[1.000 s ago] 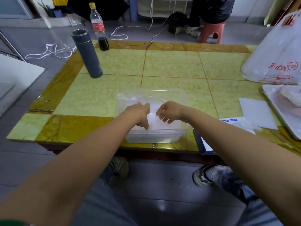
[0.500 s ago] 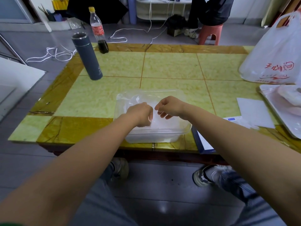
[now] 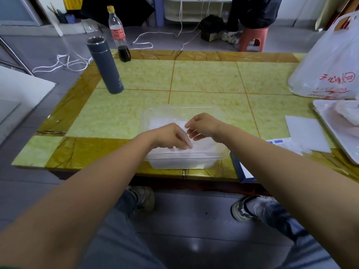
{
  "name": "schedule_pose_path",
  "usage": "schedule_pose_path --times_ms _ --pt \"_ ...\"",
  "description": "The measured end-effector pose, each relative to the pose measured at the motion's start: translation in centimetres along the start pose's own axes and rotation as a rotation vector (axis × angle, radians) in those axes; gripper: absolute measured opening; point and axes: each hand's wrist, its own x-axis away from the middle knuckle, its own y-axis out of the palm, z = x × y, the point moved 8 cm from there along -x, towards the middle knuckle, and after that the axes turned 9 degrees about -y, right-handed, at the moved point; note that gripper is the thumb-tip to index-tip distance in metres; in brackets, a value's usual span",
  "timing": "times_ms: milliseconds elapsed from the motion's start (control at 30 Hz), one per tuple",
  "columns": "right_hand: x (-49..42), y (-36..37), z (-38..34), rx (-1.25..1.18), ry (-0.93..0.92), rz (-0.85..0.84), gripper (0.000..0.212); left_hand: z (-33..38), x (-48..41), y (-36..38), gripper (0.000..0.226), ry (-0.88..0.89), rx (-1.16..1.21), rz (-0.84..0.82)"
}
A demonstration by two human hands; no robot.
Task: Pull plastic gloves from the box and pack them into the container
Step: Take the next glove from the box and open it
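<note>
A clear plastic container (image 3: 217,113) sits near the table's front edge, with thin translucent plastic gloves (image 3: 161,122) piled inside. My left hand (image 3: 169,135) reaches into it, and its straight fingers point down and press on the gloves. My right hand (image 3: 203,126) hovers just above the pile with loosely curled fingers, and I see nothing held in them. The two hands almost touch. A blue and white glove box (image 3: 240,170) lies to the right, mostly hidden under my right forearm. Some plastic gloves (image 3: 291,147) stick out beside it.
On the yellow tiled table (image 3: 204,80) a grey flask (image 3: 105,65) and a cola bottle (image 3: 118,33) stand at the back left. On the right are a white plastic bag (image 3: 330,61), a white tray (image 3: 328,123) and a white sheet (image 3: 306,133). A person sits on a stool beyond the table.
Both hands were pinching a glove close together above the container. Now the left fingers have straightened and pushed down into the pile, and the right hand has loosened and lifted slightly.
</note>
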Motion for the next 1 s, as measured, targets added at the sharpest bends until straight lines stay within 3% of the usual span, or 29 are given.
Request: schedule_pose_path --times_ms 100,200,300,433,500,600,800,1000 --pt "-0.1 1.2 1.5 0.072 0.107 -0.097 0.019 -0.2 0.3 0.6 0.034 -0.085 -0.109 -0.078" --pt "-0.1 1.8 3.0 0.128 0.190 -0.137 0.027 0.4 0.7 -0.9 0.028 -0.149 -0.058 -0.040" --pt "-0.1 1.9 3.3 0.065 0.230 -0.129 0.023 0.9 0.7 -2.5 0.018 -0.243 0.035 0.037" --pt "-0.3 2.0 3.6 0.084 0.268 -0.139 0.011 1.1 0.4 -2.2 0.044 -0.372 0.226 0.062" --pt "-0.1 2.2 4.0 0.083 0.304 -0.159 0.016 0.2 0.2 -1.1 0.062 -0.471 0.235 0.027" --pt "0.1 2.0 4.6 0.031 0.369 -0.136 0.024 -2.2 -0.2 0.0 0.068 -0.589 0.249 -0.033" --pt "-0.1 2.0 6.2 -0.100 0.506 -0.092 0.047 -5.0 -0.5 -1.0 0.070 -0.667 0.349 0.049" --pt "-0.6 2.1 7.4 -0.101 0.566 -0.061 0.039 -6.6 -1.4 0.1 0.076 -0.701 0.419 0.018"
